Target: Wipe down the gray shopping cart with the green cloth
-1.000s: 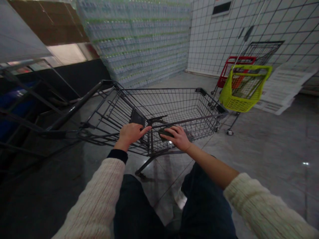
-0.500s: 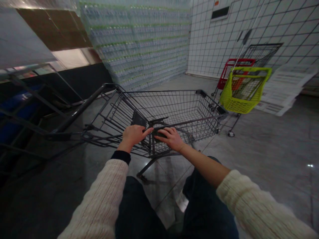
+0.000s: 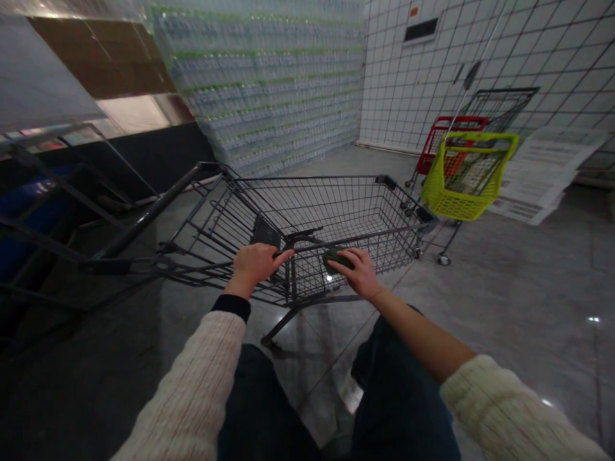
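A dark grey wire shopping cart (image 3: 360, 238) stands sideways in front of me, its handle toward the left. My left hand (image 3: 258, 262) is closed round the near top rail of its basket, thumb pointing right. A little further right, my right hand (image 3: 358, 269) presses a small dark green pad (image 3: 337, 259) against the same rail. The fingers cover part of the pad, and I cannot tell if it is cloth or sponge. A dark panel (image 3: 265, 233) of the child seat sits just beyond my left hand.
Shrink-wrapped bottles (image 3: 269, 83) are stacked high behind the cart. At the right stand a yellow-green basket cart (image 3: 464, 202) and a red one (image 3: 427, 153), with hanging papers (image 3: 538, 173) beside them. A dark metal frame (image 3: 62, 173) is at the left.
My right hand has slid to the right along the rail with the dark green pad, away from my left hand. The left hand keeps its hold on the rail.
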Tool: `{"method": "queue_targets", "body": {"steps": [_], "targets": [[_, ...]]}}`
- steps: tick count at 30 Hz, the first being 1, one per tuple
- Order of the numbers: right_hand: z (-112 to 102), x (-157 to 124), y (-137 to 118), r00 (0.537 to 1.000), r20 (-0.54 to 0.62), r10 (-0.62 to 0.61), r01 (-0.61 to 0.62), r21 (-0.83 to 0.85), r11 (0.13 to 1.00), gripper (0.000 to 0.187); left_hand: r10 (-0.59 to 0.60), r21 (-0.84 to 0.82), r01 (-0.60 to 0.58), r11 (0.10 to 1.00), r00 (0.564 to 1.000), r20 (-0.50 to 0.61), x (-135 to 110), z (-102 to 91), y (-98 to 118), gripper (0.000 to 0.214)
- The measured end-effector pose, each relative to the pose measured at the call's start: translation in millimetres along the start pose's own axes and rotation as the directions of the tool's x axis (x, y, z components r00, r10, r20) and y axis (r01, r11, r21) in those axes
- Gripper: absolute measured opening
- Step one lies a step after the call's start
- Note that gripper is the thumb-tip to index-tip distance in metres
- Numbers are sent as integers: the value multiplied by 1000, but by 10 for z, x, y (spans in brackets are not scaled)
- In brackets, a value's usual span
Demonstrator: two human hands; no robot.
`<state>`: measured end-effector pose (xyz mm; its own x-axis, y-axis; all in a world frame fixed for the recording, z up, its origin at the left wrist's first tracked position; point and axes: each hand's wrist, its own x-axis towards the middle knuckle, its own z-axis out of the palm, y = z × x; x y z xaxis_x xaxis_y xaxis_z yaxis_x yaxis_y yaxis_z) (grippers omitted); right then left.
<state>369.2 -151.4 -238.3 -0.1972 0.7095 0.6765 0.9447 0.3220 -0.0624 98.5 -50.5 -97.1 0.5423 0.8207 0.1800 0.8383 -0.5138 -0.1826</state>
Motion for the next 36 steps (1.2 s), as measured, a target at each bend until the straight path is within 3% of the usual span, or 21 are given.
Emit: {"method": "queue_targets", "body": {"steps": [3, 5, 7, 10, 13, 16, 18, 21, 25, 29, 31, 33, 36], "targets": [[125, -78, 126, 993, 116, -17, 21, -38, 999, 32, -15, -7, 14, 1000, 999, -35, -32, 10, 20, 77], [209, -291, 186, 970, 241, 33, -17, -66, 998, 29, -35, -11, 35, 999, 999, -41, -41, 19, 28, 76], [210, -485, 206, 952, 291, 90, -68, -83, 994, 31, -50, -2, 50, 999, 998, -39, -38, 33, 29, 75], [18, -487, 175, 983, 163, 90, -82, -57, 995, 37, -33, 20, 34, 999, 998, -50, -31, 64, 16, 74], [-217, -161, 178, 994, -74, 76, -79, -42, 996, 39, 4, 33, 0, 999, 995, -100, -40, 116, 8, 70], [-256, 80, 279, 991, -127, 47, -55, -53, 997, 31, 23, 30, -18, 999, 984, -177, -67, 202, 33, 61], [-166, 32, 368, 995, -69, 65, -70, -70, 995, 25, 17, 15, -14, 1000, 973, -229, -87, 278, 76, 54], [16, -285, 447, 984, 80, 161, -152, -110, 982, 24, -64, -18, 62, 998, 951, -301, -110, 386, 164, 49], [138, -588, 304, 954, 229, 191, -173, -99, 980, 29, -137, -68, 120, 990, 925, -354, -132, 462, 251, 47], [217, -337, -34, 984, 167, -54, 51, 24, 998, 31, -140, -84, 118, 990, 922, -361, -146, 477, 258, 46], [304, -172, -146, 980, 161, -114, 106, 56, 993, 31, -142, -76, 123, 990, 922, -360, -149, 476, 249, 46], [413, -132, -184, 968, 235, -89, 77, 61, 995, 29, -138, -66, 123, 990, 923, -358, -149, 475, 241, 46], [553, -337, -157, 908, 419, 21, -37, 30, 999, 30, -135, -48, 126, 991, 922, -362, -144, 481, 234, 47]]}}
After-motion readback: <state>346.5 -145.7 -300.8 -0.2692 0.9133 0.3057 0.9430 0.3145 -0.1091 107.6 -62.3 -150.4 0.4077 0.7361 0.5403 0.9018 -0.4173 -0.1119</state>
